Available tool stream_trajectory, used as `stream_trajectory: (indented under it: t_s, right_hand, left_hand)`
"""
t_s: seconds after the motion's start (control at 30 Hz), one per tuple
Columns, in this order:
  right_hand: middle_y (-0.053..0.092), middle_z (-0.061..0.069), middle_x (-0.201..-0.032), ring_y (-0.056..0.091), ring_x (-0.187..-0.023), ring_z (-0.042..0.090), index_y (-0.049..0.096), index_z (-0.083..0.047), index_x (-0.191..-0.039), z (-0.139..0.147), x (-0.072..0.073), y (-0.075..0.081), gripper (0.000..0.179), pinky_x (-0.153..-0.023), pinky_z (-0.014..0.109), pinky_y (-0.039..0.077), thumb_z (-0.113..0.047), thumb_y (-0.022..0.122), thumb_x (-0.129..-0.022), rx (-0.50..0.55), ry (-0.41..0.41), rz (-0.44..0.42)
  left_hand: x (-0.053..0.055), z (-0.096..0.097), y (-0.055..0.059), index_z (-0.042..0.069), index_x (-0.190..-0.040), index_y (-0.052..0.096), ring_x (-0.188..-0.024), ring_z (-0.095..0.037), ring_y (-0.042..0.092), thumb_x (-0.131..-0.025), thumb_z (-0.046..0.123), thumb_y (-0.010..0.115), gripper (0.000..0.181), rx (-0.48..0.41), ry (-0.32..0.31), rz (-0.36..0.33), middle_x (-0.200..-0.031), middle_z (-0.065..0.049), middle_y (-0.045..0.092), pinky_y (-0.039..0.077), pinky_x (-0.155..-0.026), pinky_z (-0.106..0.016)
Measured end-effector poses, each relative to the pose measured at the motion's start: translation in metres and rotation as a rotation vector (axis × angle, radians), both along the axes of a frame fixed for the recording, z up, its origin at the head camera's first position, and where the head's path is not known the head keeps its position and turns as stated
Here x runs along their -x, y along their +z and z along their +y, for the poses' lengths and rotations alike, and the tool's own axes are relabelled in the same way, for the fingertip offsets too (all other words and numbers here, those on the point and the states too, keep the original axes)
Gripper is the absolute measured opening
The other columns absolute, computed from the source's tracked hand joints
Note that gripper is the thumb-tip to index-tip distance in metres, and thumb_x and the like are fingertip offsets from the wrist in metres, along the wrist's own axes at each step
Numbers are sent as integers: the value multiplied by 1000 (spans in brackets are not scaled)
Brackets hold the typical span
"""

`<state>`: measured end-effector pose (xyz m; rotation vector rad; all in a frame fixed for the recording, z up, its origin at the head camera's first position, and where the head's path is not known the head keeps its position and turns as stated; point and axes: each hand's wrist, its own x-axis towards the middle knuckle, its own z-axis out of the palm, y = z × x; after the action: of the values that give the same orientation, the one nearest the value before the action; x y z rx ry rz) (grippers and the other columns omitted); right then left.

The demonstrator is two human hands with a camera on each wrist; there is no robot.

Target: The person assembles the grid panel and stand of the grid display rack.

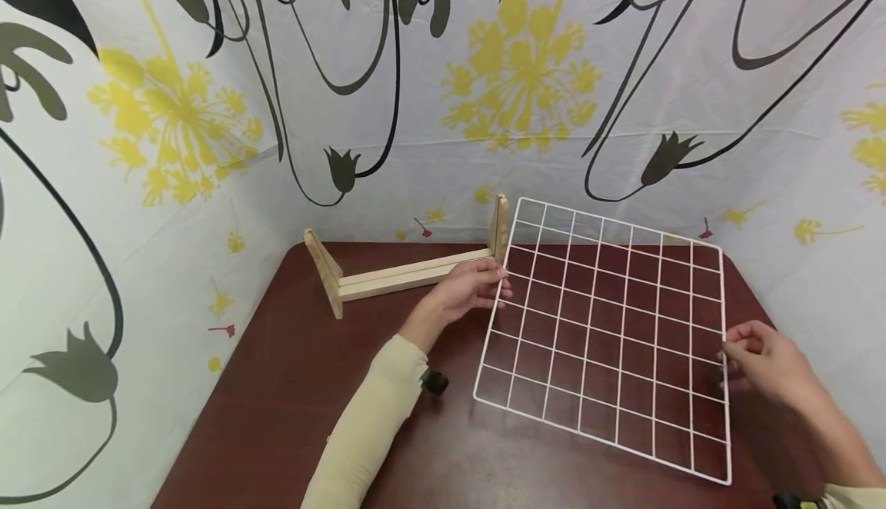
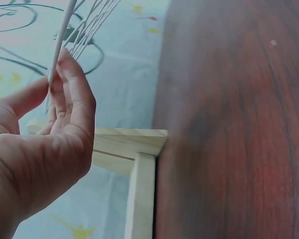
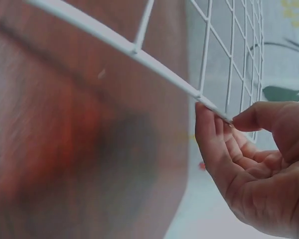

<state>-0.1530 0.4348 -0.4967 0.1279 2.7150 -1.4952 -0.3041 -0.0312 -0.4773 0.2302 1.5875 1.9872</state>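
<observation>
A square white wire grid panel [image 1: 623,306] is held tilted above the table, its far edge higher than its near one. My left hand [image 1: 471,287] pinches the panel's left side rod between thumb and fingers. On the opposite side my right hand [image 1: 771,359] pinches the right rod around its middle. The right wrist view shows the thumb and fingertips of that hand [image 3: 249,164] meeting on the white rod. Behind my left hand stands a wooden stand [image 1: 401,274], a long bar with an upright at each end; the left hand hides part of the bar.
The dark red-brown table [image 1: 277,409] carries the wooden stand near its back edge. Hanging cloth [image 1: 415,109] printed with grey and yellow flowers encloses the back and sides.
</observation>
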Motion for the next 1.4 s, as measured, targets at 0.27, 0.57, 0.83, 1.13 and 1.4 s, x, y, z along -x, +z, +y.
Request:
stream_trajectory:
  t_s: [0.27,0.57,0.83,1.13,1.4]
  right_hand:
    - [71,-23,-82,71,-65,2,55,-15,-107,-29,3,37,7,-56,26,61,-8,57,-108,99,-32,176]
    - [76,-17,-87,72,-74,-6,61,-12,-111,-75,15,63,13,-54,17,56,-1,62,-104,359,-112,385]
    - [76,-2,-83,69,-65,5,66,-4,-108,-120,32,76,10,-49,19,55,2,67,-100,653,-272,488]
    - [76,1,-83,67,-59,6,67,0,-112,-150,45,71,13,-51,13,49,-2,69,-100,609,-344,580]
    - [74,6,-86,66,-64,8,64,7,-113,-164,52,64,13,-58,15,56,3,65,-100,635,-312,670]
  left_hand:
    - [-14,-13,25,16,-103,60,-69,-10,57,-110,13,53,11,-144,223,-70,-89,1,65,48,-60,-24]
    - [-27,-30,53,16,-104,60,-62,-5,37,-111,14,50,13,-263,428,-67,-83,6,54,27,-57,-19]
    - [-32,-46,60,10,-103,64,-56,-3,36,-108,17,59,10,-300,641,39,-77,7,56,27,-55,-19]
    - [-34,-59,59,11,-89,67,-49,-2,29,-106,17,65,18,-375,770,162,-69,7,48,23,-50,-18]
    - [-37,-65,56,12,-79,63,-50,-3,28,-103,30,72,31,-383,859,221,-60,8,38,19,-50,-18]
